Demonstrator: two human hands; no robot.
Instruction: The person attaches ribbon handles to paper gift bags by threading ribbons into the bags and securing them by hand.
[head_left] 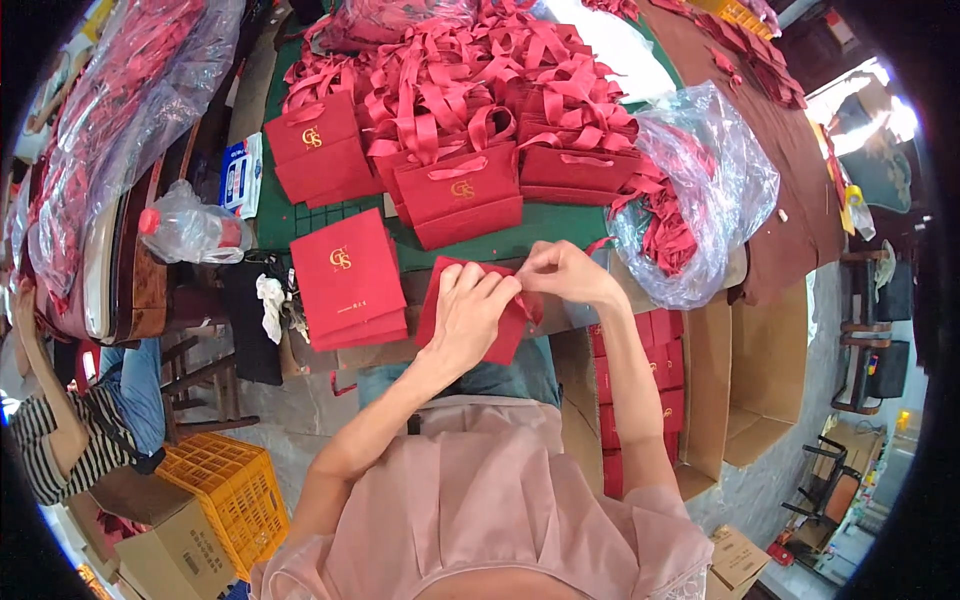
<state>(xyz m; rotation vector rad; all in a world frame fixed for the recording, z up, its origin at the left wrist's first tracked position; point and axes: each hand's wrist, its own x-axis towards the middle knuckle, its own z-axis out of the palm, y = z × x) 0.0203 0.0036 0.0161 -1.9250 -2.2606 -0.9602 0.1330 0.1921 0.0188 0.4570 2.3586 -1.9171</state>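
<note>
A small red paper bag (508,340) lies at the table's near edge, in front of my body. My left hand (468,308) is closed over it with bent fingers, gripping its upper part. My right hand (568,274) pinches a red ribbon at the bag's right edge; a bit of that ribbon sticks out past the hand, and the fingertips partly hide the rest. Left of my left hand is a stack of flat red bags (348,278) with gold print. Beyond the hands stand rows of finished-looking red bags (460,195) with ribbon handles.
A clear plastic sack of red ribbons (690,215) sits at the right. On the left are a plastic bottle (195,230) and a blue-white packet (240,178). Below right, a cardboard box (706,375) holds red bags. A co-worker's arm (50,400) and a yellow crate (225,490) are left.
</note>
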